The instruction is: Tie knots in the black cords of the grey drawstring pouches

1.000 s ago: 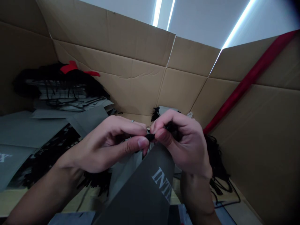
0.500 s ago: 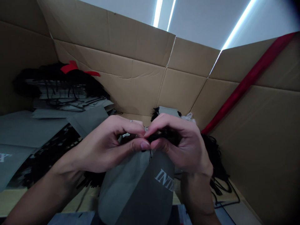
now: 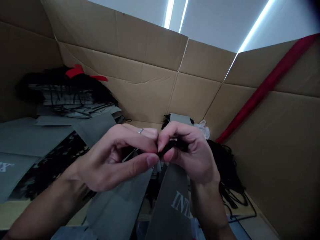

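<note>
cardboard [image 3: 147,93] stands behind black cord [image 3: 172,144] pinched between hands [image 3: 200,158].

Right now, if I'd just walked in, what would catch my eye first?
Probably the left hand and right hand in the middle, fingertips meeting at a black cord, with a white-lettered grey piece just below. Next, perhaps the dark red strip slanting across the cardboard at right, or the bright red piece atop the black-and-grey pile at left.
</note>
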`<state>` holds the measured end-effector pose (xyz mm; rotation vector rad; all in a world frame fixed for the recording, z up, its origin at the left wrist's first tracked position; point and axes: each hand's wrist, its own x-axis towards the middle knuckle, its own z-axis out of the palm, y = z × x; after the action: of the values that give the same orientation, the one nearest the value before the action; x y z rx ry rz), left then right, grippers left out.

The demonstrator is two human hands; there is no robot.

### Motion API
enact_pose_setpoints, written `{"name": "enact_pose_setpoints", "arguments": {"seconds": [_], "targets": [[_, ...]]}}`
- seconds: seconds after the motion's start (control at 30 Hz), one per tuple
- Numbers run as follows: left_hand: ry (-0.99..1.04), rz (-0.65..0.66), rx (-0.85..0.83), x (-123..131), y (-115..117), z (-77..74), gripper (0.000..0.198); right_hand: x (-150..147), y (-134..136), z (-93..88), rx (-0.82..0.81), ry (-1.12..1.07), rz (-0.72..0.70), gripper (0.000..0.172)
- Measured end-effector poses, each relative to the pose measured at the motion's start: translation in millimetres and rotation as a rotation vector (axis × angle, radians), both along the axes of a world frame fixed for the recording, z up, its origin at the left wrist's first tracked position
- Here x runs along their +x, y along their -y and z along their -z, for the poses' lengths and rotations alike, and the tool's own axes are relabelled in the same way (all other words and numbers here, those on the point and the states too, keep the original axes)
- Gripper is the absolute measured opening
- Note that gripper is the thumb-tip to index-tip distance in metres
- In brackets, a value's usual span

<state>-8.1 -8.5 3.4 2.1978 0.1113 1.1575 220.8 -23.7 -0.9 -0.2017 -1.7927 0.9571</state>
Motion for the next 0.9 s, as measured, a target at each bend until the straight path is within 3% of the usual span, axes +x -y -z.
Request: {"name": "enact_pose_setpoints", "arguments": {"seconds": [0.1, 0.2, 0.37, 0.5, 0.6, 0.9], "targets": [[-0.004, 0.003, -0.008, 0.9, 3.1, 0.7, 0.025, -2.5, 1.0, 1.0, -0.031, -0.028, -0.012, 0.030], [0.016, -0.188, -0.050, 3.9, 14.3, 1.4, 0.028, 0.1, 2.8, -1.1, -0.030, -0.010, 0.049, 0.031], [-0.028, -0.312, -0.043, 6.1, 26.9, -1.9, 0.035, 7.6, 8.3, -5.9, 0.007, 0.005, 0.207, 0.036], [-0.082, -0.210, 0.026, 5.5, 15.9, -5.3, 0.036, 9.8, 12.0, -5.4, 0.073, -0.023, 0.331, 0.021], [-0.085, -0.140, 0.057, 5.8, 7.1, -4.6, 0.035, 10.2, 13.4, -3.2, 0.093, -0.011, 0.391, 0.020], [-0.041, -0.109, 0.005, 2.6, 6.3, -2.9, 0.040, 3.3, 18.7, 3.0, -0.074, -0.065, 0.231, 0.022]]}}
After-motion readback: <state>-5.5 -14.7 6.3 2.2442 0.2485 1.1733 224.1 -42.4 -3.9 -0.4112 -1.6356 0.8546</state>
